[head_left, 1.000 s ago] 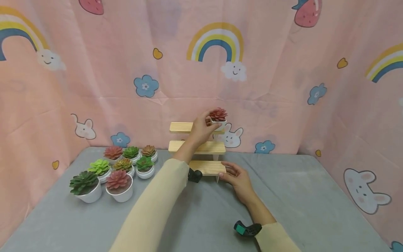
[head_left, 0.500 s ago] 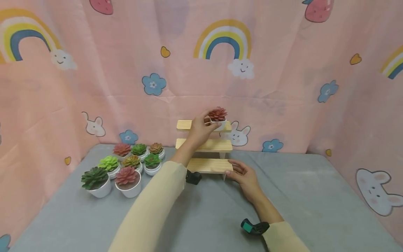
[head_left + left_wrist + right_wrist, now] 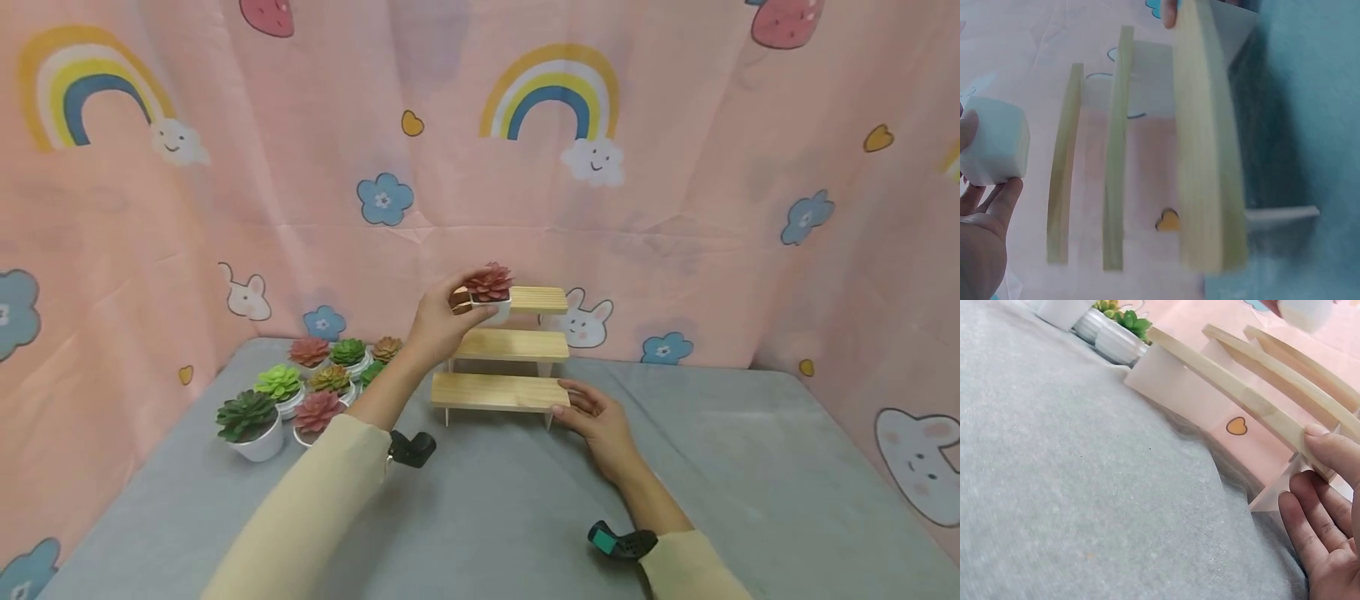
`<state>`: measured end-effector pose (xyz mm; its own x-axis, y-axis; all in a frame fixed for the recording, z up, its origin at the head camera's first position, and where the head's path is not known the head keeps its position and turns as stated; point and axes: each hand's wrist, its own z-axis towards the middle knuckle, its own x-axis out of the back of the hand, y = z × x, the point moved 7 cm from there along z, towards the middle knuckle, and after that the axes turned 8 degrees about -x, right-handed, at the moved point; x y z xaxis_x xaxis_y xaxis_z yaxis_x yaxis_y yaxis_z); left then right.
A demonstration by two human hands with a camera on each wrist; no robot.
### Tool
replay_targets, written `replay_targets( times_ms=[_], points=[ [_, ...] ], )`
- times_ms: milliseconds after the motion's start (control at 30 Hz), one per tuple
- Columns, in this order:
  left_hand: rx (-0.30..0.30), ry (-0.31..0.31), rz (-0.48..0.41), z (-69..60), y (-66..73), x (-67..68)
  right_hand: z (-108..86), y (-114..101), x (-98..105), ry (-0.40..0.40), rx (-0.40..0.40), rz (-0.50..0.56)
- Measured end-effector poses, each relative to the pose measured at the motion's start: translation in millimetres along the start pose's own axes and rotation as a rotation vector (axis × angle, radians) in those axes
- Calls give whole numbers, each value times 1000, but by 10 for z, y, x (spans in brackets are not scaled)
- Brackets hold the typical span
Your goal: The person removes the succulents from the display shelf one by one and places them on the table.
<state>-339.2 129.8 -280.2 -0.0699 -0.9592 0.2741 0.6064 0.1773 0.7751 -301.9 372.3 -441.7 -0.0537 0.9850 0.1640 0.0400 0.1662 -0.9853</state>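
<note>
My left hand [image 3: 437, 323] grips a small white pot with a red succulent [image 3: 491, 283] between thumb and fingers. It is in front of the left half of the top board of a three-tier wooden shelf stand [image 3: 498, 392]. In the left wrist view the white pot [image 3: 999, 144] is apart from the boards. My right hand [image 3: 600, 423] pinches the right end of the bottom board. In the right wrist view the thumb lies on the board [image 3: 1235, 387] and the other fingers curl below, by the translucent leg [image 3: 1275, 484].
Several potted succulents stand together at left on the grey-covered table [image 3: 510, 517], among them a dark green one [image 3: 247, 417] and a pink one [image 3: 318, 412]. My left forearm hides part of the group. A pink patterned curtain [image 3: 450, 225] hangs directly behind the table.
My left hand has carried the red succulent leftward, away from the top board's right end. The right hand keeps its hold on the stand. The head view has shifted a little.
</note>
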Motion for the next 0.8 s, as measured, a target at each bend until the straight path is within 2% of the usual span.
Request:
replay_targets(
  times_ms=[200,567,800],
  points=[
    [22,44,5,-278,-9,224,15,17,8,2,9,-20],
    [98,192,28,-863,7,531,13,15,4,1,20,-27],
    [167,201,49,-1224,-107,618,20,11,2,0,2,-33]
  ],
)
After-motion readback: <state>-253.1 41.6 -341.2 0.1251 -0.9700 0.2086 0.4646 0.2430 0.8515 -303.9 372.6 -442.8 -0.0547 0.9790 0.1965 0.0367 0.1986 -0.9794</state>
